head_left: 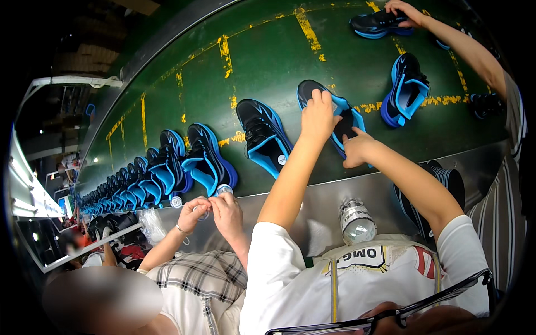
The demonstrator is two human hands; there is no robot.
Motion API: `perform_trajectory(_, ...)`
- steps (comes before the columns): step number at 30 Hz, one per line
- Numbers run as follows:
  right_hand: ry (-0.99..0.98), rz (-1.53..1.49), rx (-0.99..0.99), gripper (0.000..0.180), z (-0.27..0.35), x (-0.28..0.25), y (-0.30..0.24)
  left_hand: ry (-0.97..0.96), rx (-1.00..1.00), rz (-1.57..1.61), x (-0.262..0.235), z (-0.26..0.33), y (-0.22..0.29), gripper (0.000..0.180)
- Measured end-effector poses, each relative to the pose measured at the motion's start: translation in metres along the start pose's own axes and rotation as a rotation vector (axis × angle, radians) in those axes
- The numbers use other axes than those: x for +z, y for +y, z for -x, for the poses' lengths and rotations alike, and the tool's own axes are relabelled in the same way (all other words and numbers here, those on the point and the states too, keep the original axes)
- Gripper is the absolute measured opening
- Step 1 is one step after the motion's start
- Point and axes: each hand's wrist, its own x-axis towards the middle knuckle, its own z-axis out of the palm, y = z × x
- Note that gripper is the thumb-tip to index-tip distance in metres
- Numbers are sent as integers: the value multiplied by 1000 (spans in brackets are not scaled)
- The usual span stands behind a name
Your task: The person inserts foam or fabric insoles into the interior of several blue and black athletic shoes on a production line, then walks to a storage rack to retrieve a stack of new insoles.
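Observation:
A black sneaker with a bright blue sole edge and lining (309,89) lies on the green work surface before me, its toe pointing away. Over its tongue and lace area my left hand (317,116) is closed, thumb toward the shoe opening. Close to the heel, my right hand (360,148) grips the collar with bent fingers, some reaching toward the opening. Both hands cover much of the upper. A similar sneaker (262,131) rests just to the left, a round white sticker on its insole. Another sneaker (406,92) sits to the right, heel toward me.
A long row of matching sneakers (204,153) runs off left along the green table (268,56) with worn yellow lines. To my left, a co-worker's hands (215,212) pinch small round stickers. Another person's hand (405,12) touches a sneaker at upper right. A clear bottle (357,223) stands near me.

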Motion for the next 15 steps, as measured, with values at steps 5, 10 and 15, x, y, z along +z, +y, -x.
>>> perform_trajectory(5, 998, -109, -242, 42, 23, 44, 10, 86, 53, 209, 12, -1, -17, 45)
perform_trajectory(10, 1317, -345, -214, 20, 47, 95, 10, 210, 77, 274, 6, 28, -7, 33)
perform_trajectory(15, 1327, -319, -247, 23, 56, 136, 15, 292, 148, 255, 4, 62, 27, 19)
